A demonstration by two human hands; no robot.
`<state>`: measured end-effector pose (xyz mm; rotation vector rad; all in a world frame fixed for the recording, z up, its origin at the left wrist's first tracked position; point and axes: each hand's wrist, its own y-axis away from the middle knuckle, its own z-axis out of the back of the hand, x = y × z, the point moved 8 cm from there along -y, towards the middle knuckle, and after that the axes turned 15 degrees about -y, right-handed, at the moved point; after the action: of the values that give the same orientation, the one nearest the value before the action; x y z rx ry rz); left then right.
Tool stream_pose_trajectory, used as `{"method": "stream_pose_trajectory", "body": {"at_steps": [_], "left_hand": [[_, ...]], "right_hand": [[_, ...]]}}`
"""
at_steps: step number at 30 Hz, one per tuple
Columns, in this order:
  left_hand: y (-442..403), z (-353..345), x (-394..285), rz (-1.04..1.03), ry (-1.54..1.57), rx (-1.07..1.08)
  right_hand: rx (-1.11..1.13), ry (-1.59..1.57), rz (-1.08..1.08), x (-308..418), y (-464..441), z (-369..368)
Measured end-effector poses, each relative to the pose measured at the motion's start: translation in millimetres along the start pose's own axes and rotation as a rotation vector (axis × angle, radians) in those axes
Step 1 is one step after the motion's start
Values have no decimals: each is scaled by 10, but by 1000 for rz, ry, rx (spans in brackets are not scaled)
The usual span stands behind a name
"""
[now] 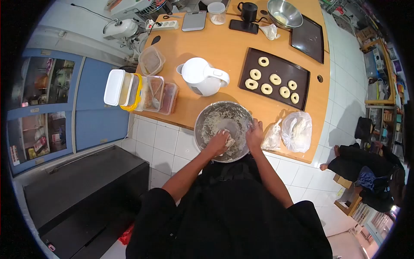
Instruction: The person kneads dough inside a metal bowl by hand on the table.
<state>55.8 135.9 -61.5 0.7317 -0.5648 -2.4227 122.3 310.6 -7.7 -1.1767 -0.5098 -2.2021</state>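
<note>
Mixing bowl: from my remote seat I see the metal bowl at the centre of the frame, at the table's near edge, its inner wall smeared with dough.
Dough: a pale, sticky lump inside that bowl, under the left hand.
Left hand: I see it down in the bowl, fingers curled on the lump; I cannot tell how firmly they close.
Right hand: this one holds the bowl's rim on its right side.
Baking tray: dark tray, upper right of centre, bearing eight dough rings.
Bags: two plastic bags right of the bowl.
Kettle: white, just above the bowl in frame.
</note>
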Motion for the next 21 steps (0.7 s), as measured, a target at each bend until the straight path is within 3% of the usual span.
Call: {"method": "stream_pose_trajectory", "body": {"at_steps": [2,8,11,17,21], "left_hand": [[-30,-55,0,89,16,-105],[-108,38,-126,172,-115,-20],[-266,-3,-137,214,-170,-145],[-471,-82,-76,82,-275,-434],[-630,-109,135,143,-231,-471]], "right_hand": [[-3,0,-27,-13,-11,-27],[-39,-66,-19,-44,15,-49],[-14,-43,-11,-30,-13,-76],[27,-49,29,117,37,-63],[65,-66,4,134,-9,-56]]}}
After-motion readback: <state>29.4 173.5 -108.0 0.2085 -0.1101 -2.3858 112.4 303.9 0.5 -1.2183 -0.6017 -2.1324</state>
